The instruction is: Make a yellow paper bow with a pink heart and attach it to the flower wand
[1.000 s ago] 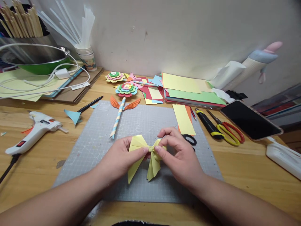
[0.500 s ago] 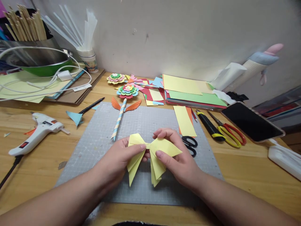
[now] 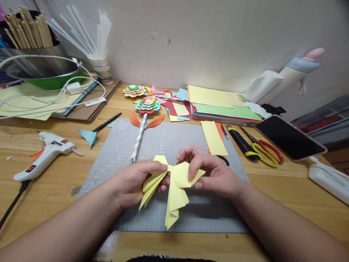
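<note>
A folded yellow paper bow (image 3: 178, 196) with pleated tails is held above the grey cutting mat (image 3: 109, 153). My left hand (image 3: 133, 182) pinches it near its narrow middle, thumb on top and fingers behind. At the bow's right loop, my right hand (image 3: 209, 171) grips the pointed edge between thumb and fingers. Beyond them on the mat lies a paper flower (image 3: 147, 104) on a striped stem (image 3: 138, 138) with orange pleated leaves (image 3: 155, 122). Black-handled scissors (image 3: 223, 159) are mostly hidden behind my right hand.
At left are a white glue gun (image 3: 49, 153), a black pen (image 3: 107, 122) and a blue paper scrap (image 3: 87, 137). Yellow paper strips (image 3: 214, 138), a black-and-yellow cutter (image 3: 242, 143), pliers (image 3: 265, 153) and a phone (image 3: 290, 138) lie right. Coloured paper (image 3: 212, 97) is stacked behind.
My right hand has shifted from the right loop's inner side to its outer tip, with the index finger now on top. The bow has tilted, its right tails swinging down and left.
</note>
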`<state>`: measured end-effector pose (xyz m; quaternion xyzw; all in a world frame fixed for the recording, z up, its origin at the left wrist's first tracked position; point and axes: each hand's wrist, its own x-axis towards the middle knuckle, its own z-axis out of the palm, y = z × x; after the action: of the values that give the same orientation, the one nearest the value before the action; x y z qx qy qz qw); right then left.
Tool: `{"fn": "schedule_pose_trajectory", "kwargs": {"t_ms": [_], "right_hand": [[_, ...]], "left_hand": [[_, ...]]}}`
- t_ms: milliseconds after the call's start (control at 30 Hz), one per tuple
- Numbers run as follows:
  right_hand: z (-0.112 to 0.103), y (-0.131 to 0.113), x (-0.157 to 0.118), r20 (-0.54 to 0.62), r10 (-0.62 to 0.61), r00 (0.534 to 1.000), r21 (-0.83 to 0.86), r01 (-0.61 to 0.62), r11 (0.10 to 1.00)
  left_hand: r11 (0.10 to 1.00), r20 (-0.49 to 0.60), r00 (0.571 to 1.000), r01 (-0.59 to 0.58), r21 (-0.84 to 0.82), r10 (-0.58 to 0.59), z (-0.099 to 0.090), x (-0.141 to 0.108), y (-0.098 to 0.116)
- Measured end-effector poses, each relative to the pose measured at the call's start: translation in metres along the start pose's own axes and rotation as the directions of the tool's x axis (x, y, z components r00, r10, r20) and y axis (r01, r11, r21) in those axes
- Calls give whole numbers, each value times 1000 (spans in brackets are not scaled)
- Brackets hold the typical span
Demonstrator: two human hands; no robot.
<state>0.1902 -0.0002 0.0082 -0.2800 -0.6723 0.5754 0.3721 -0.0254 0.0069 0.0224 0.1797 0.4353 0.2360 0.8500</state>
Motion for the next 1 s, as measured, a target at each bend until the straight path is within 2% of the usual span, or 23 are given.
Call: {"fn": "schedule_pose_trajectory", "kwargs": {"t_ms": [100,267,500,600,700,767,867,1000], "right_hand": [[1,-1,2,56,34,998,16,-35,999],[6,1,4,78,122,989,11,-124,992],[5,4,3,27,118,993,-131,-114,985],[6,8,3,-73,101,992,-84,-107,991],[13,11,3,-247,202,948,126,-176,976],[19,12,4,-281,311,908,224,-253,941],[25,10,3,-311,379,871,213,-325,922],[25,10,2,-458,376,805,213,-312,926]], "left_hand": [[1000,25,1000,-19,3,18,1,2,-3],[993,19,996,-93,77,92,3,3,-5],[978,30,990,-138,155,135,0,5,-4],[969,0,980,-198,149,200,-2,6,0],[952,-28,960,-271,139,277,-3,6,6],[942,-40,947,-310,128,317,-3,6,7],[934,-33,941,-328,140,336,-2,7,3],[952,1,967,-250,176,253,0,6,-5]]}}
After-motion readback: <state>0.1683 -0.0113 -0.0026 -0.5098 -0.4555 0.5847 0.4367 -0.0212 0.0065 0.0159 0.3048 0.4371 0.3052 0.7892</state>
